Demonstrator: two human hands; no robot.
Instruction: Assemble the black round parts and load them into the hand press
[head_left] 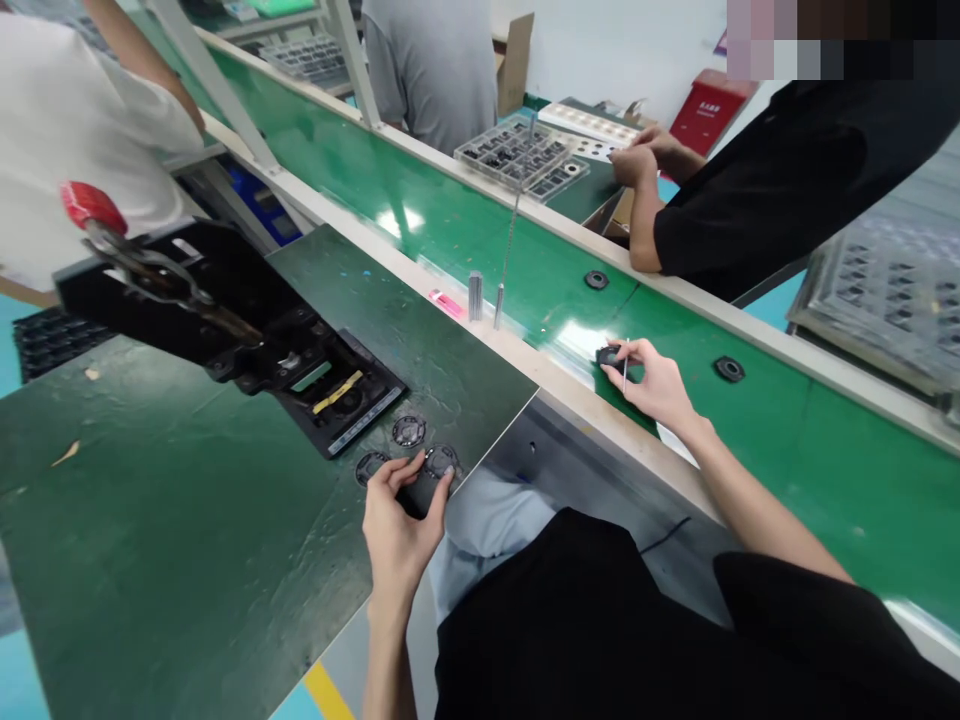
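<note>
i have the two hands well apart, one over each work surface. the left hand [401, 530] is closed around a matte black plastic part with a round head [429, 487], held low over the dark green rubber mat [150, 540]. the right hand [652, 380] pinches a small round black part [609, 356] between thumb and fingers, with a thin silver metal pin [625, 368] standing up beside it. that hand sits at the green conveyor belt [450, 220], and i cannot tell if the part touches the belt.

just above the left hand, two round dark discs with mesh faces [409, 431] lie on the mat, near a black rectangular fixture with a yellow strip [337, 395]. further left sits a black machine with a steel clamp lever [150, 270]. to the right of my right hand, a flat black rubber ring [729, 369] lies on the belt. two upright metal cylinders [475, 296] stand at the beige belt rail [600, 440]. across the belt, a co-worker's hands [637, 155] work beside a clear plastic tray of black parts [510, 155].
</note>
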